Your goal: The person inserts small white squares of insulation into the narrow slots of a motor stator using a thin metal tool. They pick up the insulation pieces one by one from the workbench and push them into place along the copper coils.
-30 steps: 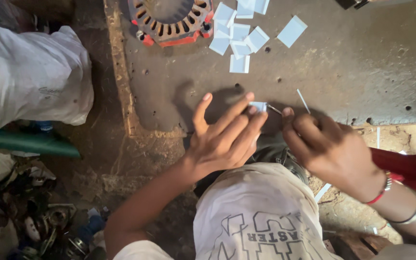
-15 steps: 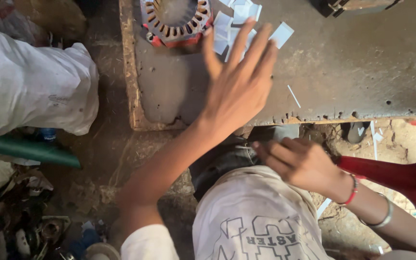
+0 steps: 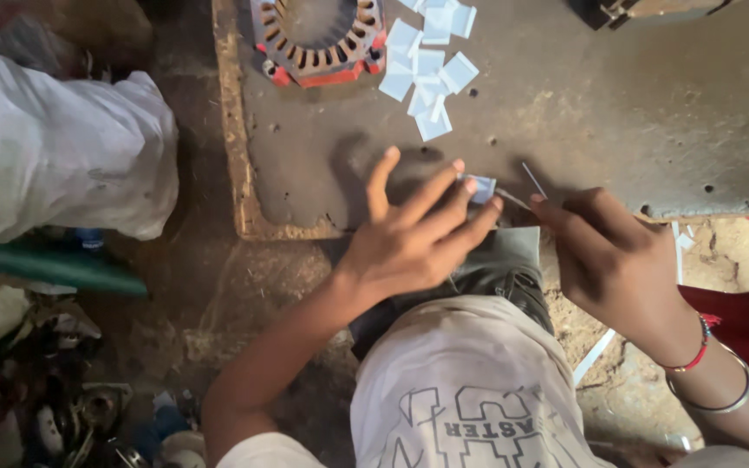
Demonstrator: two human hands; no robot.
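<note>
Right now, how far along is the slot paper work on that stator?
Done: a pile of cut white paper slips lies beside the stator core. In hand: the left hand pinches one small slip at its fingertips, while the right hand holds a thin white strip against it. Left: the visible slots of the core look bare; the pile is unused.

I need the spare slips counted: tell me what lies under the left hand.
At the fingertips of the left hand one pale paper slip shows on the grey bench. Anything beneath the palm is covered.
</note>
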